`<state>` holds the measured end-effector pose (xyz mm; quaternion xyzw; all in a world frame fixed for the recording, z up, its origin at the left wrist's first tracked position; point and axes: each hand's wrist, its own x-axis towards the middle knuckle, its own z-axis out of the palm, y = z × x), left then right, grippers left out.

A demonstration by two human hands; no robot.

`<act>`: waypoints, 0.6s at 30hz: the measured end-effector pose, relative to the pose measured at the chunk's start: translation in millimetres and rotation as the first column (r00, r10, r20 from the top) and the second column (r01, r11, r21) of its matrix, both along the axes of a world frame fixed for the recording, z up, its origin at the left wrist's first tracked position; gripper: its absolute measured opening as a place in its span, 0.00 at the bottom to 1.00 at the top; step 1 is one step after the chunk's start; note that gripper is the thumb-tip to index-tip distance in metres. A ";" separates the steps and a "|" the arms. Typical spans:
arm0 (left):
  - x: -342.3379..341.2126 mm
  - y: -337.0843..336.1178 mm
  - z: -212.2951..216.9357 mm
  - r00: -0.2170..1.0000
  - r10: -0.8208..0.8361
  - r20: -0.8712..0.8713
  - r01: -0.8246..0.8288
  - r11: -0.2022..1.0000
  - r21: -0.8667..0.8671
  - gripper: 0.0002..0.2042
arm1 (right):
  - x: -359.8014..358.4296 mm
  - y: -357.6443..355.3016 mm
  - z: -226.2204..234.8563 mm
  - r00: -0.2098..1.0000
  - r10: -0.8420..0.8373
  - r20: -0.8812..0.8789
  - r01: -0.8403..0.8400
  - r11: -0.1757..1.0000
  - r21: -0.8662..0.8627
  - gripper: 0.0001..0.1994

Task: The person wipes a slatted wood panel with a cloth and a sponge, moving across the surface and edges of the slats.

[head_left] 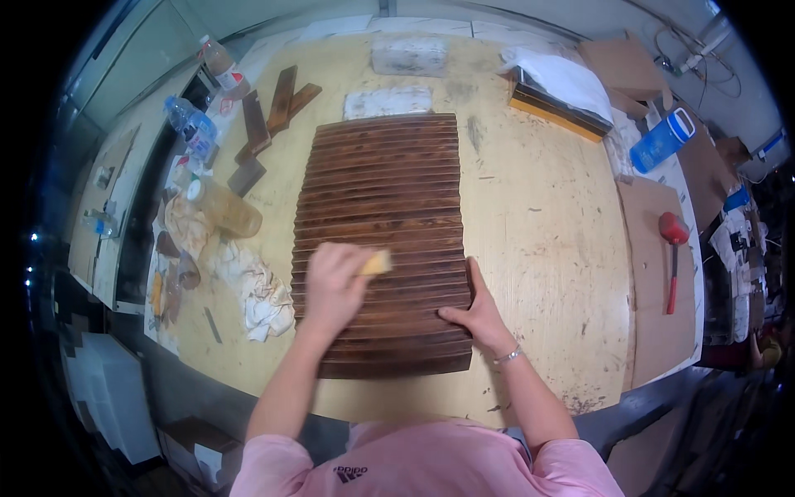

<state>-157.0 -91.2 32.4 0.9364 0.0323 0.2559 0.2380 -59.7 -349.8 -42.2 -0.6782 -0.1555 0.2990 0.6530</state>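
A dark brown ribbed wooden panel (381, 199) lies flat in the middle of a pale plywood table (538, 240). My left hand (331, 286) is closed around a small yellow sponge (377, 263) and presses it on the panel's lower left part. My right hand (474, 313) rests flat on the panel's lower right edge, fingers spread, with a bracelet on the wrist.
Crumpled stained rags (257, 290) and a clear plastic jar (228, 209) lie left of the panel. Dark wood offcuts (269, 116) and water bottles (192, 123) sit at the far left. A blue bottle (661, 141), a red-handled mallet (672, 257) and cardboard are on the right.
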 end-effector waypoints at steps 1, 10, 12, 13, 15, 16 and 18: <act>16.8 -16.5 -6.5 0.998 -0.052 0.028 0.052 0.998 0.022 0.17 | -4.4 -3.9 -7.7 0.999 0.023 0.037 -0.022 0.999 -0.040 0.59; 84.5 -81.9 -31.9 0.978 -0.206 0.011 0.205 0.976 0.066 0.11 | -7.0 1.6 -11.4 0.987 0.049 0.156 -0.015 0.978 -0.207 0.59; 70.4 -58.3 -21.1 0.985 -0.165 -0.046 0.170 0.977 0.128 0.10 | -8.3 0.7 -19.3 0.992 0.010 0.128 0.009 0.990 -0.144 0.58; 60.4 -42.5 -17.8 0.987 -0.135 -0.082 0.147 0.977 0.156 0.10 | -10.0 2.2 -21.4 0.994 -0.002 0.110 0.014 0.994 -0.109 0.58; 37.4 -8.7 -14.4 0.992 -0.056 -0.115 0.076 0.982 0.174 0.12 | -11.9 5.6 -14.2 0.990 -0.007 0.142 0.024 0.993 -0.117 0.57; 24.4 6.2 -10.5 0.992 -0.009 -0.122 0.031 0.983 0.182 0.13 | -12.4 5.8 -13.3 0.987 -0.004 0.159 0.024 0.992 -0.121 0.56; 1.6 31.5 -5.6 0.985 0.096 -0.144 -0.069 0.981 0.182 0.14 | -13.2 5.3 -13.0 0.985 -0.009 0.170 0.029 0.993 -0.119 0.56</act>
